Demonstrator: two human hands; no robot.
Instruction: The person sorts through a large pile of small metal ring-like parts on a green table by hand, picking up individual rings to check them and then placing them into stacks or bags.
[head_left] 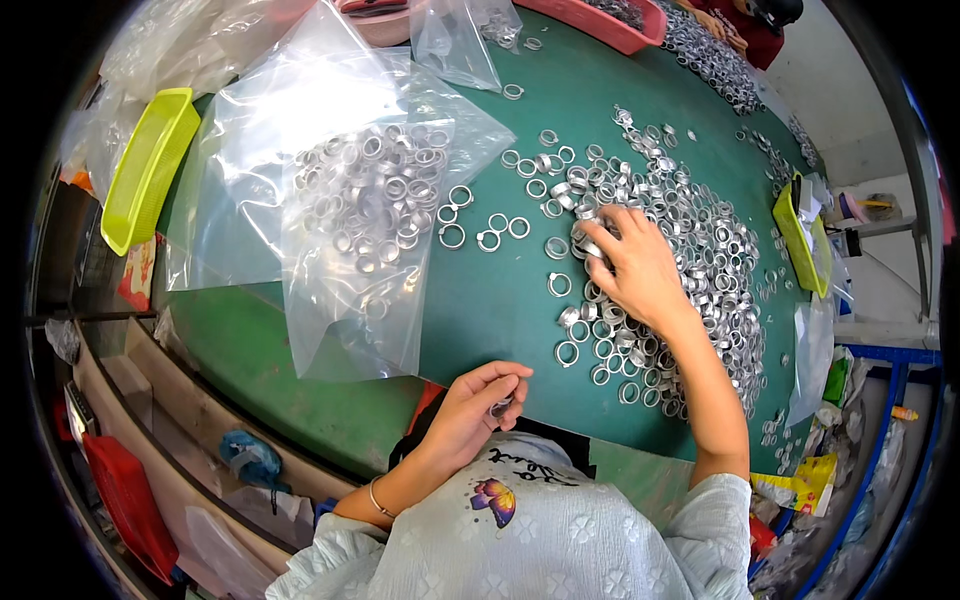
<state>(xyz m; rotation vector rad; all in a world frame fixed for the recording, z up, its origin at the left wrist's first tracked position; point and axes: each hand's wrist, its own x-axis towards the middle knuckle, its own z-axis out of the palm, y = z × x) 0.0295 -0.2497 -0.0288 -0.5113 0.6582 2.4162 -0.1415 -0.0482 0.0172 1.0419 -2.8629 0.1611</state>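
Note:
A large heap of small silver metal rings [715, 270], some with a little lug on the side, spreads over the green table. My right hand [640, 265] reaches into the heap's left edge, its fingers curled down around metal rings there; exactly how many is hidden. My left hand [480, 402] is held by the table's front edge, palm turned inward, with its fingers closed around a few metal rings [501, 407]. Further left lies a clear plastic bag [350, 320] with many rings in it. Between bag and heap are several loose rings [488, 240].
A yellow-green basket [150, 170] stands at the far left, another basket [800, 235] at the right edge. A pink tub [610, 25] sits at the back, near another person's hand [725, 35]. Open drawers [190, 410] lie left below; a blue rack [880, 460] is at right.

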